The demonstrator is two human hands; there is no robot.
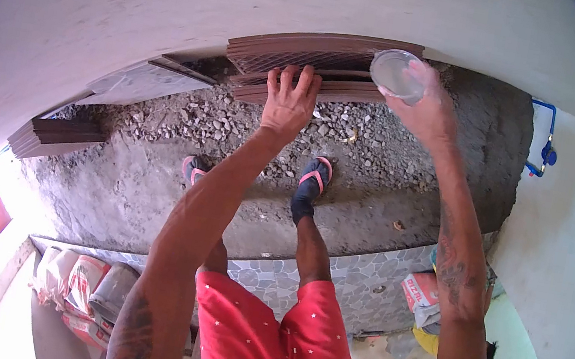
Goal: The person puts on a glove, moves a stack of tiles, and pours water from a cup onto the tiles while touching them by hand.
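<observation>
Brown tiles (325,45) with a grid-patterned back lean in a stack against the wall. My left hand (290,102) has its fingers hooked over the top edge of the front tiles (348,92), which tilt away from those behind, leaving a gap. In my right hand (424,111) is a clear round plastic tub (398,75), held by its side over the right end of the stack. Its inside looks cloudy, and I cannot make out how much is in it.
Loose gravel (236,121) covers the ground around my feet. Grey tiles (140,85) and more brown tiles (55,137) lean at left. A blue water pipe (549,140) runs up the right wall. Sacks (84,282) and a grey bucket (114,291) stand behind, below the stone-patterned ledge (354,282).
</observation>
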